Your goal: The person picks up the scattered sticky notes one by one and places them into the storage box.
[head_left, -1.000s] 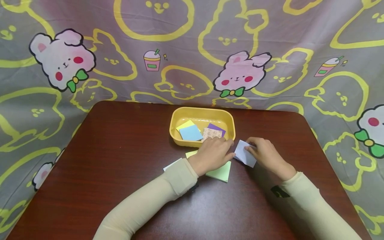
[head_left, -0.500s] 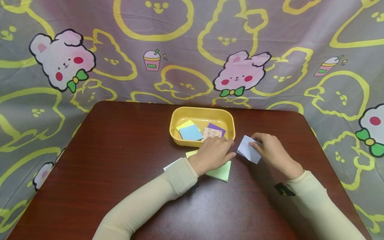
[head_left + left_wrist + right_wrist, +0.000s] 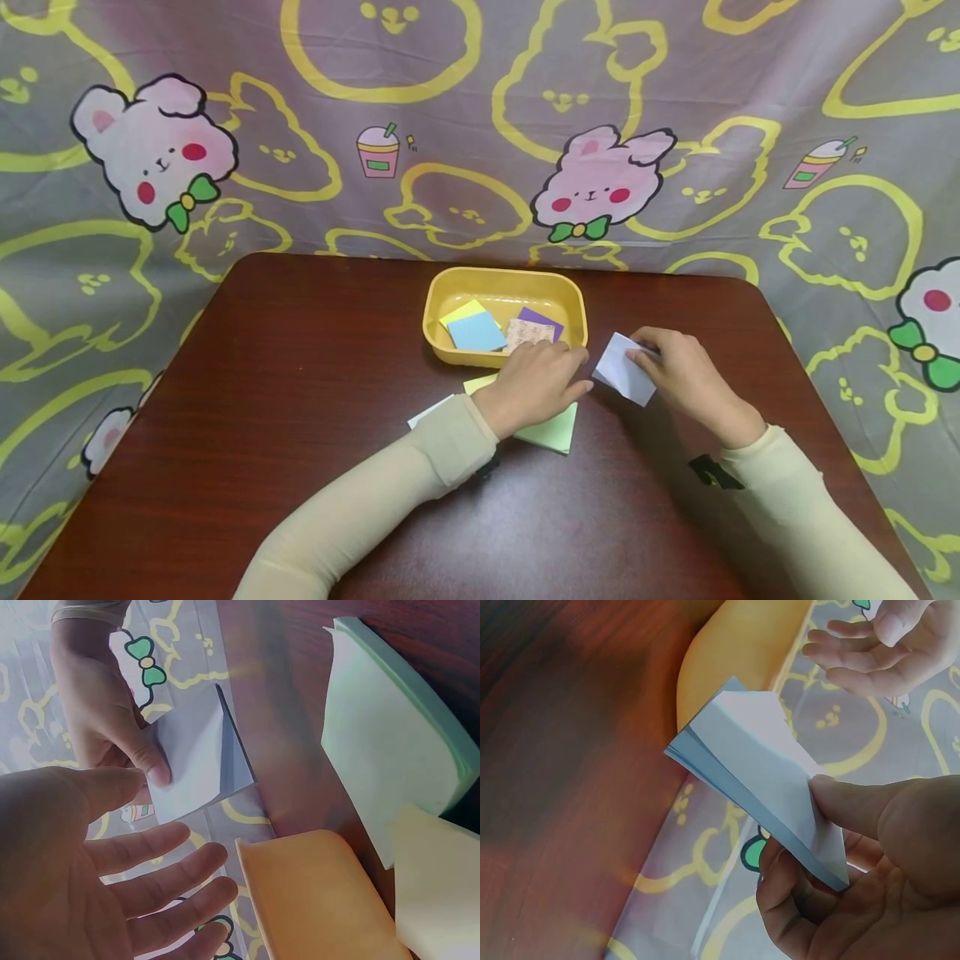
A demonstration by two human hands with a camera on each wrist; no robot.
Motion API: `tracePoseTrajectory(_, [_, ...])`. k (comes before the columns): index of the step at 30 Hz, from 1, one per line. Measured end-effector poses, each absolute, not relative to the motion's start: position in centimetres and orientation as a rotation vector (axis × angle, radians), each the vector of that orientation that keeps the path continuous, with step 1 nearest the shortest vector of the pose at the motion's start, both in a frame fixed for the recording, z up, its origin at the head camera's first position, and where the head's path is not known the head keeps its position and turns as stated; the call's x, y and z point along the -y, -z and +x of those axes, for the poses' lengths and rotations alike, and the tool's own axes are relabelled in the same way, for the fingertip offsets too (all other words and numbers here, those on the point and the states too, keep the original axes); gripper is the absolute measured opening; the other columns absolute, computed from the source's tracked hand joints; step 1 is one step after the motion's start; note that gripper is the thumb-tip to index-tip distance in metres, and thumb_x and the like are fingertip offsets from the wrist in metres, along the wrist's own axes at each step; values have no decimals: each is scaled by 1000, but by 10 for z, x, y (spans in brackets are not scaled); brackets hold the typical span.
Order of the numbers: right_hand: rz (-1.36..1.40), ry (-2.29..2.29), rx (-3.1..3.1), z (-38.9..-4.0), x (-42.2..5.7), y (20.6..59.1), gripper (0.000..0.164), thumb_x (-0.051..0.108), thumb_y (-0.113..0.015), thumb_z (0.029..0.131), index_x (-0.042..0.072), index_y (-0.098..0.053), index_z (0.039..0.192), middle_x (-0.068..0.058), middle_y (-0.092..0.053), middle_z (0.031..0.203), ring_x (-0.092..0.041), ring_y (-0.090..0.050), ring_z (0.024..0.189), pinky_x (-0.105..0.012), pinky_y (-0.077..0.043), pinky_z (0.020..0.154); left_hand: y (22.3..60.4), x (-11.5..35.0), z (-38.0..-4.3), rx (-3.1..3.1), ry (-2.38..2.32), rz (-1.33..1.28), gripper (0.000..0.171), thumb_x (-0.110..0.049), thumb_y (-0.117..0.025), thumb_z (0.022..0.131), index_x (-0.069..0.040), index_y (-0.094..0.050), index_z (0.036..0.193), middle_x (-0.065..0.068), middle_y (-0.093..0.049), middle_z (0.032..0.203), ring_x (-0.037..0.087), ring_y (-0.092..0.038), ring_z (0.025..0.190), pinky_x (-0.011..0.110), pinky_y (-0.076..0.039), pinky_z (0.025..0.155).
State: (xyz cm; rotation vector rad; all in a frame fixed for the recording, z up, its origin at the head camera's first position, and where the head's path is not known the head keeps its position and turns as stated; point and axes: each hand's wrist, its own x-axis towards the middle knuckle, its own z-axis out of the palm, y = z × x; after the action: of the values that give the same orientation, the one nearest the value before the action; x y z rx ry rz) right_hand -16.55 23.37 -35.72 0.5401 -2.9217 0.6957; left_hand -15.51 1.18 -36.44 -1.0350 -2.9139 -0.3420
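Note:
My right hand (image 3: 688, 379) pinches a pale lavender sticky note pad (image 3: 624, 368) between thumb and fingers, above the table right of the yellow tray. In the right wrist view, the upper sheets of this pad (image 3: 761, 750) splay slightly apart from those below. Fingers spread and holding nothing, my left hand (image 3: 97, 862) hovers by the tray's front rim, apart from the pad. Below it lie a light green sticky note pad (image 3: 551, 433), a pale yellow one (image 3: 477, 383) and a white one (image 3: 431, 411), all partly hidden by the left hand and sleeve.
The yellow tray (image 3: 438, 354) stands toward the back of the dark wooden table (image 3: 300, 400). Inside are blue (image 3: 477, 332), yellow (image 3: 463, 312), patterned (image 3: 529, 334) and purple (image 3: 542, 319) note pads. A cartoon-print curtain (image 3: 450, 208) hangs behind the table.
My right hand has moved slightly right and away from the left hand, carrying the lavender sticky note pad. The left hand has stayed in place.

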Motion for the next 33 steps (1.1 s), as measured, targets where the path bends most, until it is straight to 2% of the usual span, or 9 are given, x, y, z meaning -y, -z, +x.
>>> tracePoseTrajectory(19, [523, -673, 2900, -165, -232, 343, 12, 13, -61, 88, 5, -67, 94, -4, -64, 78, -17, -53, 64, -36, -44, 56, 358, -10, -158, 2901, 367, -1021, 41, -45, -49, 92, -16, -60, 120, -2, -64, 100, 15, -57, 85, 32, -45, 69])
tracePoseTrajectory(33, [530, -660, 2881, -165, -230, 339, 11, 12, -62, 87, 4, -67, 93, -5, -64, 77, -17, -53, 63, -35, -45, 55, 354, -8, -161, 2880, 350, -1015, 37, -46, -48, 93, -16, -61, 111, -3, -61, 87, 16, -57, 78, 33, -43, 64])
